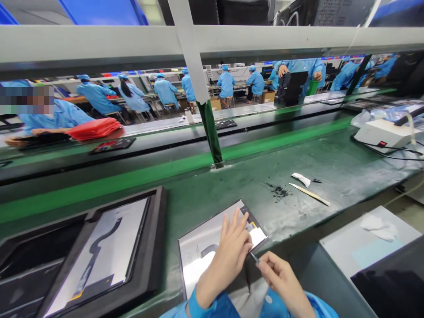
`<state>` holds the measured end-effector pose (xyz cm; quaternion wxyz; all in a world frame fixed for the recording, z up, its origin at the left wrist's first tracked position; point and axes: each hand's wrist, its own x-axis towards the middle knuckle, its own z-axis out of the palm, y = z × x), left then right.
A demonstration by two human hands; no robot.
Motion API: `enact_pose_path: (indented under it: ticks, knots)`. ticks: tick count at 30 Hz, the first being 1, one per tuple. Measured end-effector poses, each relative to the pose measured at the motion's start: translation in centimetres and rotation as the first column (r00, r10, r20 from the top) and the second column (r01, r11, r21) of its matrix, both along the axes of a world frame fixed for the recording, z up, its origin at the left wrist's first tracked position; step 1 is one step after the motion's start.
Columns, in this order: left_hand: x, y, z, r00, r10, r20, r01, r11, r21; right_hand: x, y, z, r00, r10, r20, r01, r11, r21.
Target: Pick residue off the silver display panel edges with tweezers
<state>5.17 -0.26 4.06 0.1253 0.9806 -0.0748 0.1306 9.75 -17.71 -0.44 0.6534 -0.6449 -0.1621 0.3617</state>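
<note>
A thin silver panel [202, 240] lies flat on the green bench in front of me. My left hand [228, 256] rests flat on it with fingers stretched out, pressing it down near its right side. My right hand [280, 276] is closed in a pinch on a small thin tool [254, 257], whose tip touches the panel's right edge beside a white patch [257, 236]. Both sleeves are blue.
A black foam tray [152, 247] holding another silver panel sits at the left. A wooden stick [309, 194], a white scrap [301, 179] and dark debris [278, 192] lie beyond. A white box [380, 132] stands far right. Several people in blue work across the conveyor.
</note>
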Motion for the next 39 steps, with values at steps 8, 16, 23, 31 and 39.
enact_pose_path:
  ticks: [8, 16, 23, 31, 39]
  knots:
    - [-1.7, -0.9, -1.3, 0.995, -0.012, 0.100, 0.003, 0.996, 0.092, -0.4, 0.5, -0.7, 0.999, 0.009, -0.051, -0.007, 0.999, 0.039]
    - [0.2, -0.1, -0.3, 0.997, 0.016, 0.078, -0.017, 1.000, 0.012, -0.3, -0.1, -0.3, 0.997, 0.025, 0.077, -0.023, 0.999, -0.025]
    - [-7.5, 2.2, -2.0, 0.952, 0.148, 0.268, -0.157, 0.988, 0.011, -0.3, 0.0, -0.6, 0.987, 0.023, -0.161, -0.026, 1.000, -0.013]
    - [-10.3, 2.2, -5.1, 0.934, 0.224, 0.278, -0.247, 0.968, 0.052, -0.2, 0.0, -0.2, 0.964, -0.032, -0.265, 0.020, 0.999, -0.049]
    - [-10.5, 2.1, -4.8, 0.937, 0.242, 0.252, -0.247, 0.969, -0.015, -0.3, -0.5, -0.1, 0.963, -0.093, -0.252, 0.085, 0.995, -0.043]
